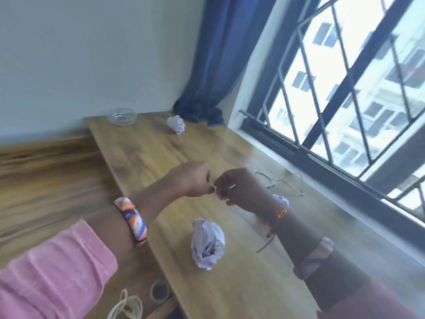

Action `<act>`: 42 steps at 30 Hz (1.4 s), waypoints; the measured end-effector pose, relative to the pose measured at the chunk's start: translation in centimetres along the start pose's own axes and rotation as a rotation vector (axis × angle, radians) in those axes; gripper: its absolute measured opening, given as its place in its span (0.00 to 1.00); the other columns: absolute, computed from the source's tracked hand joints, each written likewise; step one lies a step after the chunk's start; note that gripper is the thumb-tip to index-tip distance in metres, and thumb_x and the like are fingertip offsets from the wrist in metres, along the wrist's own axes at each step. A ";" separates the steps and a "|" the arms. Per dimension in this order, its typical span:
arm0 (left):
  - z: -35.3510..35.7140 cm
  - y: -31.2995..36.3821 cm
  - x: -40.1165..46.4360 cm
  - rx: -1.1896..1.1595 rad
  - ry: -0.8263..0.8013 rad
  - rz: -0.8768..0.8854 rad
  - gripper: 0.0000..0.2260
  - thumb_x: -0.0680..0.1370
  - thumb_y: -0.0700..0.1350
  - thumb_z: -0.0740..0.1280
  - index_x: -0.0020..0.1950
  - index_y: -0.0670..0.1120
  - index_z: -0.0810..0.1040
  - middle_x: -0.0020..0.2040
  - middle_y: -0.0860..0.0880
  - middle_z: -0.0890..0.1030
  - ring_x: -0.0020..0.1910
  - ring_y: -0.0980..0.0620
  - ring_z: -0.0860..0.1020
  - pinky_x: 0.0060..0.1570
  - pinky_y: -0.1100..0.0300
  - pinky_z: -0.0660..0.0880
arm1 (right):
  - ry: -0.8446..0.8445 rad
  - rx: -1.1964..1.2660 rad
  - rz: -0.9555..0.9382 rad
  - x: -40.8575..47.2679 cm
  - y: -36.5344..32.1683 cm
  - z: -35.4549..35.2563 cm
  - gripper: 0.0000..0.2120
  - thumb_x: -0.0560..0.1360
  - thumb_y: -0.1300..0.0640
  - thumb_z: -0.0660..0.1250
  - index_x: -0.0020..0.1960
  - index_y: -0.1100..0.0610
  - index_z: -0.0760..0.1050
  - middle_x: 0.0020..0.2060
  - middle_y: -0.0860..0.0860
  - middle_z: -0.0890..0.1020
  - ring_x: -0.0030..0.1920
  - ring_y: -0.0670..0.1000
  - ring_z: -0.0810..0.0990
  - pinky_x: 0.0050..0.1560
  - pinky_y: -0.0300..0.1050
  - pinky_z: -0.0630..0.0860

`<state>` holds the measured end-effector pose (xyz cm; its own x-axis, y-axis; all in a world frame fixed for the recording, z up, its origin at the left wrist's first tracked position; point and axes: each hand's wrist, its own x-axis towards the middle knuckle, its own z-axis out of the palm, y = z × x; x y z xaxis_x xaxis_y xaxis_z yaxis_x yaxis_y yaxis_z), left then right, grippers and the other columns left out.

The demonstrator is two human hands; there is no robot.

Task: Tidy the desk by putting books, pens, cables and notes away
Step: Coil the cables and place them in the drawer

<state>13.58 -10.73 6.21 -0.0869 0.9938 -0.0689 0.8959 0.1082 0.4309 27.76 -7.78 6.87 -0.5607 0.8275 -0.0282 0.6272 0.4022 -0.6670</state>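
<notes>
The picture is blurry, but the left hand [195, 180] and right hand [239, 187] meet over the desk [161, 153], fingers curled, pinching something tiny, a white cable [285, 183] lying just right.

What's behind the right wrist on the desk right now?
A crumpled paper ball peeks out past the right hand, and a loose white cable lies beyond it on the desk. How much of either the wrist hides cannot be seen.
</notes>
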 end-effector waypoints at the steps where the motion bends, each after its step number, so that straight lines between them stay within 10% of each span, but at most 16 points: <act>1: 0.8 0.6 1.0 0.011 -0.007 0.004 0.10 0.73 0.50 0.68 0.47 0.44 0.80 0.47 0.47 0.82 0.50 0.46 0.79 0.48 0.55 0.75 | 0.015 -0.076 0.015 -0.2 1.1 -0.5 0.08 0.71 0.67 0.67 0.47 0.58 0.80 0.40 0.53 0.81 0.34 0.46 0.77 0.37 0.35 0.75; 6: 5.0 2.9 7.0 -0.062 -0.013 0.076 0.19 0.74 0.49 0.67 0.64 0.52 0.73 0.63 0.44 0.74 0.63 0.47 0.72 0.61 0.57 0.70 | 0.089 -0.473 0.091 -0.8 6.7 -2.4 0.23 0.76 0.58 0.64 0.69 0.49 0.65 0.64 0.47 0.73 0.65 0.49 0.70 0.50 0.36 0.62; 13: 7.7 4.7 12.9 0.144 -0.030 0.026 0.24 0.77 0.47 0.62 0.72 0.57 0.61 0.66 0.45 0.73 0.64 0.45 0.73 0.60 0.54 0.72 | 0.095 -0.688 -0.056 1.6 10.4 -1.1 0.23 0.73 0.65 0.61 0.67 0.54 0.66 0.63 0.53 0.74 0.63 0.57 0.69 0.61 0.46 0.65; 16: 6.8 4.0 13.6 0.225 -0.045 -0.078 0.13 0.74 0.45 0.64 0.58 0.51 0.78 0.59 0.46 0.79 0.58 0.45 0.77 0.51 0.57 0.73 | 0.023 -0.687 -0.111 2.8 10.4 -0.2 0.20 0.72 0.62 0.62 0.65 0.57 0.69 0.60 0.56 0.76 0.62 0.60 0.70 0.64 0.55 0.66; 20: 2.9 2.9 13.5 -0.330 0.076 -0.184 0.09 0.76 0.41 0.65 0.38 0.39 0.79 0.36 0.41 0.81 0.35 0.46 0.78 0.38 0.59 0.73 | 0.043 -0.576 -0.116 3.5 9.5 0.0 0.21 0.72 0.60 0.61 0.65 0.57 0.67 0.61 0.57 0.74 0.60 0.61 0.71 0.59 0.53 0.67; 25: -4.1 2.8 10.4 -1.472 0.178 -0.295 0.13 0.81 0.37 0.54 0.38 0.41 0.71 0.23 0.50 0.76 0.19 0.59 0.75 0.22 0.65 0.76 | 0.035 -0.328 -0.115 4.5 6.1 -0.4 0.26 0.76 0.52 0.63 0.71 0.52 0.57 0.63 0.57 0.73 0.62 0.60 0.72 0.60 0.56 0.71; 31: -8.9 3.1 6.1 -1.335 0.284 -0.133 0.11 0.80 0.34 0.56 0.39 0.36 0.73 0.21 0.49 0.77 0.18 0.58 0.74 0.23 0.64 0.76 | 0.475 0.010 -0.251 5.0 -1.4 -2.0 0.40 0.74 0.55 0.67 0.76 0.49 0.45 0.72 0.52 0.59 0.70 0.52 0.63 0.66 0.44 0.64; 35: -12.0 2.1 3.8 -1.090 0.385 -0.068 0.08 0.77 0.33 0.59 0.40 0.39 0.75 0.29 0.45 0.80 0.22 0.55 0.78 0.38 0.57 0.77 | 0.537 -0.274 -0.468 5.8 -5.8 -4.1 0.27 0.75 0.55 0.65 0.71 0.42 0.62 0.71 0.48 0.66 0.68 0.52 0.65 0.64 0.50 0.67; 37: -13.7 1.5 2.7 -1.127 0.457 -0.038 0.08 0.76 0.30 0.57 0.45 0.40 0.73 0.34 0.41 0.78 0.22 0.55 0.78 0.30 0.60 0.78 | 0.551 -0.435 -0.487 6.4 -7.6 -5.4 0.15 0.77 0.55 0.61 0.62 0.44 0.74 0.59 0.47 0.79 0.60 0.51 0.74 0.53 0.45 0.70; 42: -17.4 -1.8 0.2 -1.306 0.746 0.072 0.04 0.75 0.37 0.67 0.40 0.38 0.77 0.40 0.39 0.79 0.30 0.54 0.79 0.42 0.60 0.80 | 0.593 -0.503 -0.470 8.3 -12.6 -7.1 0.11 0.79 0.54 0.57 0.51 0.50 0.79 0.44 0.55 0.82 0.46 0.60 0.79 0.42 0.46 0.72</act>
<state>4.39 -10.34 21.07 -0.6163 0.7382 0.2742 -0.0645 -0.3944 0.9167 19.00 -3.18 20.31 -0.5355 0.5451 0.6450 0.6444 0.7574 -0.1051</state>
